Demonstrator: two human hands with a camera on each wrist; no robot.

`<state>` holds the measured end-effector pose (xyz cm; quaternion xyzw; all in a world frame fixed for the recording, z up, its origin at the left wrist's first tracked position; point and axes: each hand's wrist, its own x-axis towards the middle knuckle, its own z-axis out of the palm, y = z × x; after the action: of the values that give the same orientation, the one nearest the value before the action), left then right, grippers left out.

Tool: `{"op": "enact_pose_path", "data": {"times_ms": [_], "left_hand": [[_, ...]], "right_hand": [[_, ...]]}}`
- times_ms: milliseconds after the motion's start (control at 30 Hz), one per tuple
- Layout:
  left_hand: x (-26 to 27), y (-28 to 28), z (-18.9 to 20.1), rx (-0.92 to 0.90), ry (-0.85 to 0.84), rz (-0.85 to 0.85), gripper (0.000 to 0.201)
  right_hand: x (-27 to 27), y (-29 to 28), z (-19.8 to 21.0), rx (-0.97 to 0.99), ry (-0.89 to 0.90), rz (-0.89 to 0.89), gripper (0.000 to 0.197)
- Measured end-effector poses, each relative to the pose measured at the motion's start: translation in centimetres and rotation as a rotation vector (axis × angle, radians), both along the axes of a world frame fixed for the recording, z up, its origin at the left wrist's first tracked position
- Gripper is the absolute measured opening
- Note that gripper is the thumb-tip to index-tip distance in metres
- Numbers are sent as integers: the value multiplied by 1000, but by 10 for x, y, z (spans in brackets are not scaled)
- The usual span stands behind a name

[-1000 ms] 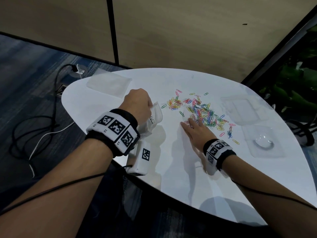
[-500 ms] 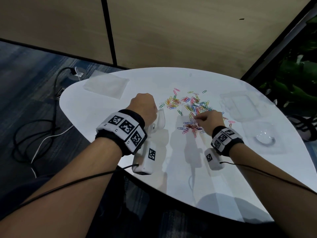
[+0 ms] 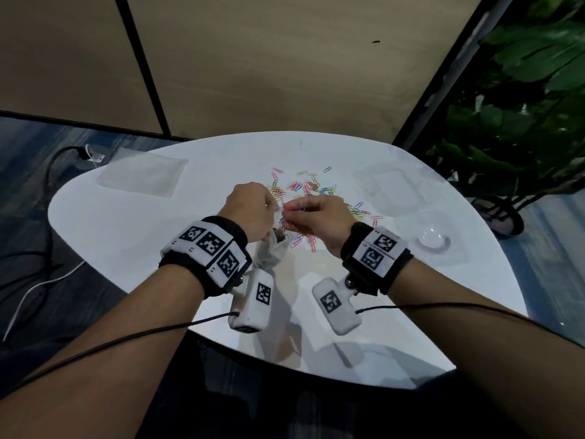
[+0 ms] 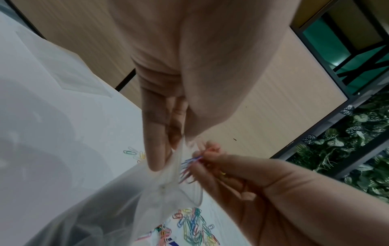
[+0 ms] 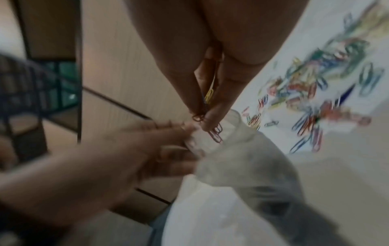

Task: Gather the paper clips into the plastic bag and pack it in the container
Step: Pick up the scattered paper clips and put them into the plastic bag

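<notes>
Head cam: L hand [image 3: 250,210] pinching plastic bag [image 3: 269,251] mouth above table [image 3: 126,223] centre. R hand [image 3: 316,220] at its 3 o'clock pinching clip bunch [image 4: 187,168] at opening. Loose paper clips [image 3: 310,188] lying at 12; container [image 3: 395,185] sitting at 2.

The right hand [image 3: 311,221] has left the white table [image 3: 133,229], where it lay flat at the near edge of the loose pile of paper clips [image 3: 308,186], and has risen clear of that pile; its fingers have closed into a pinch on a small bunch of clips [image 4: 188,168]; it has crossed leftward from the pile to the mouth of the plastic bag [image 4: 147,188]; the left hand [image 3: 250,210], gripping the bag's rim, has lifted it off the table, nearer the pile; the bunch now touches the bag's opening.
</notes>
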<state>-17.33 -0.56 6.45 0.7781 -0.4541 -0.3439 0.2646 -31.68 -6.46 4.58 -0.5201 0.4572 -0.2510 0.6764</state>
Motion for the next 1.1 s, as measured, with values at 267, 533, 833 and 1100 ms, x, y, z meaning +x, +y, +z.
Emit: {"op": "enact_pose_path", "data": {"times_ms": [267, 533, 833, 1100], "left_hand": [[-7, 0, -1, -31, 34, 27, 13], [14, 8, 3, -37, 66, 84, 11], [58, 38, 0, -1, -15, 129, 11], [79, 55, -5, 2, -48, 125, 17]], "right_hand": [[15, 3, -12, -826, 715, 444, 24], [24, -8, 2, -502, 389, 353, 15], [-31, -23, -70, -79, 847, -39, 96], [28, -25, -105, -160, 1088, -32, 113]]}}
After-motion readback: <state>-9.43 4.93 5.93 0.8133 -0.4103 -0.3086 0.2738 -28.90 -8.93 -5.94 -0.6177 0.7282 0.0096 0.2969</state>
